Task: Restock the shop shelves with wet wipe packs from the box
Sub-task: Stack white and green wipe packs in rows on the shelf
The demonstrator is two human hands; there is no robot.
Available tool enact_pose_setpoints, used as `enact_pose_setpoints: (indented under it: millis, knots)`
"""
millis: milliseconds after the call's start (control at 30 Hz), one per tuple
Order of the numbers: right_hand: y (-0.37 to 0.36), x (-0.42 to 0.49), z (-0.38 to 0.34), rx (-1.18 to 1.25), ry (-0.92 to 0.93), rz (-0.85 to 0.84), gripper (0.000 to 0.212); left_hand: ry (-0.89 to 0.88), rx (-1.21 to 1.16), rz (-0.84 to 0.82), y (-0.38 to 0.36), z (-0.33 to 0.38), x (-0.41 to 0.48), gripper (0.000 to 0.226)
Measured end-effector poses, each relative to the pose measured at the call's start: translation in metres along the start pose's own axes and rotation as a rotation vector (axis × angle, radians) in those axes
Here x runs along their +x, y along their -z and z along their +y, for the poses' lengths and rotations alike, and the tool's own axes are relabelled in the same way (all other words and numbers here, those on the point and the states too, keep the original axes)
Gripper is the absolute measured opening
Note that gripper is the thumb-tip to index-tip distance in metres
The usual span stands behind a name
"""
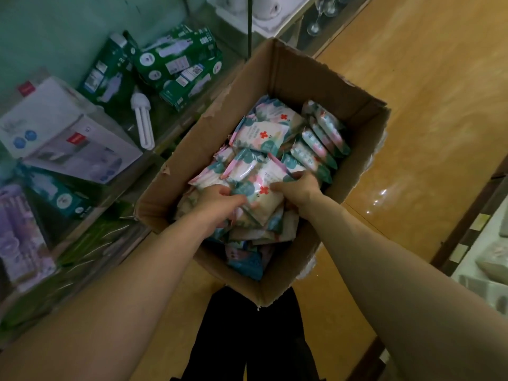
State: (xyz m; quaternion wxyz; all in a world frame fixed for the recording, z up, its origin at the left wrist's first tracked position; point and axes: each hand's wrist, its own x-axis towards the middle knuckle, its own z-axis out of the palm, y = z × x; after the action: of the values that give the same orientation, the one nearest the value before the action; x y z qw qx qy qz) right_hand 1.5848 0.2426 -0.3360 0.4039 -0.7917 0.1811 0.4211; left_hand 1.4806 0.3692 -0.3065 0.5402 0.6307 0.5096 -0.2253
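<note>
I have both hands down in the box [354,86]. My left hand [220,200] and right hand [295,185] curl their fingers round opposite ends of the top packs [261,188], I judge so as to lift several at once. The box stands just beside the shelf [189,119], which should keep the carry short.

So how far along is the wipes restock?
Early. Done: no wipe packs show on the shelf at left, only bulb boxes. In hand: the left hand and right hand grip a bundle of packs inside the cardboard box. Left: the box is mostly full, so nearly everything.
</note>
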Motion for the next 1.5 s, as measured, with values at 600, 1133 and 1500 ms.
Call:
enact_pose_setpoints:
  millis: [600, 1133, 1500]
  knots:
    - [-0.021, -0.008, -0.011, -1.061, 0.59, -0.138, 0.036, -0.02, -0.474, 0.055, 0.033, -0.007, 0.013, 0.018]
    - [0.015, -0.027, -0.006, -0.634, 0.348, -0.05, 0.025, -0.065, -0.483, 0.064, 0.039, 0.002, -0.007, 0.024]
    - [0.106, -0.128, -0.036, 0.308, 0.313, 0.113, 0.013, -0.285, -0.435, -0.062, 0.02, 0.084, -0.085, 0.013]
